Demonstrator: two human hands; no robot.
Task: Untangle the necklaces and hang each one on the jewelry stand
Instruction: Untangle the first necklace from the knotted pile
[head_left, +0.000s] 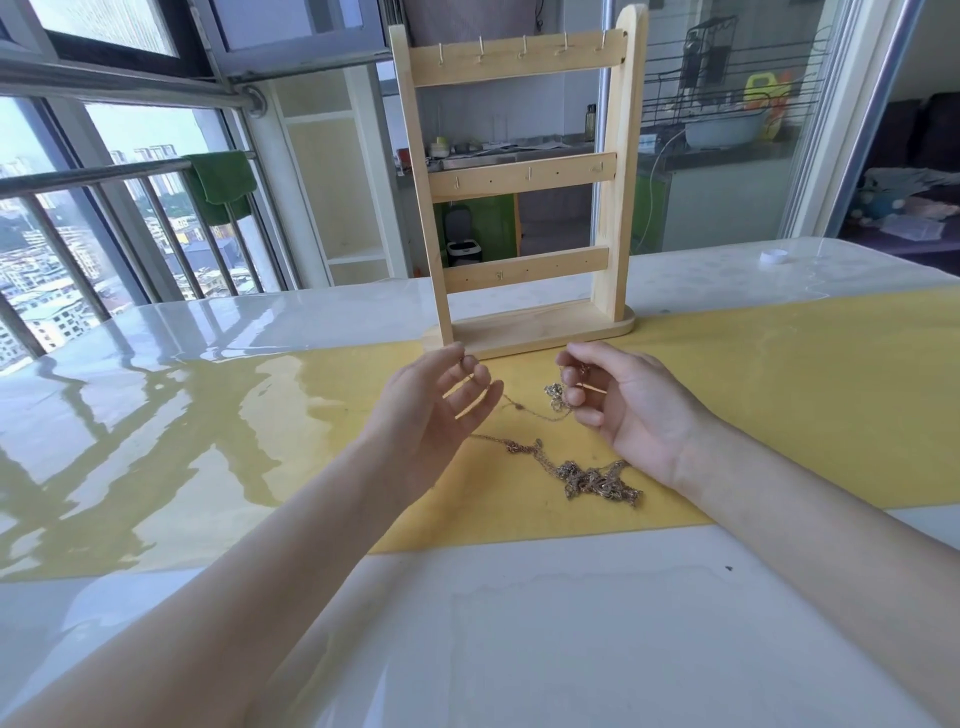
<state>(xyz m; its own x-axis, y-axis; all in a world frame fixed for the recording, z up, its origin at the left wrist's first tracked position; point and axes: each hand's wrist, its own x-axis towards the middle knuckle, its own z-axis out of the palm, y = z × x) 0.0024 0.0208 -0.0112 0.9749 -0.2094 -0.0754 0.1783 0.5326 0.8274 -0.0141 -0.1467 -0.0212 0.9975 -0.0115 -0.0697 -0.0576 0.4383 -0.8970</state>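
The necklaces (597, 475) lie in a gold tangle on the yellow mat (779, 395), just below and between your two hands, with the thickest knot close to your right wrist. One thin chain strand runs up from that knot toward your fingers. Your right hand (623, 405) is turned palm inward, fingers curled, pinching a small bunch of chain lifted off the mat. Your left hand (436, 410) is spread, palm facing right, fingers loosely parted and raised above the mat; a fine strand seems to pass by its fingertips, but you cannot tell whether it touches them. Both forearms reach in from the near edge of the surface (519, 623).

Just beyond your hands stands the wooden jewelry stand (524, 171), upright, its base partly on the far edge of the mat. Its three crossbars carry small hooks with nothing hanging on them. To the left of your left hand the glossy surface runs wide toward the window railing; to the right of your right hand the mat stretches on, and a small white cap (774, 255) sits well apart near the far right edge.
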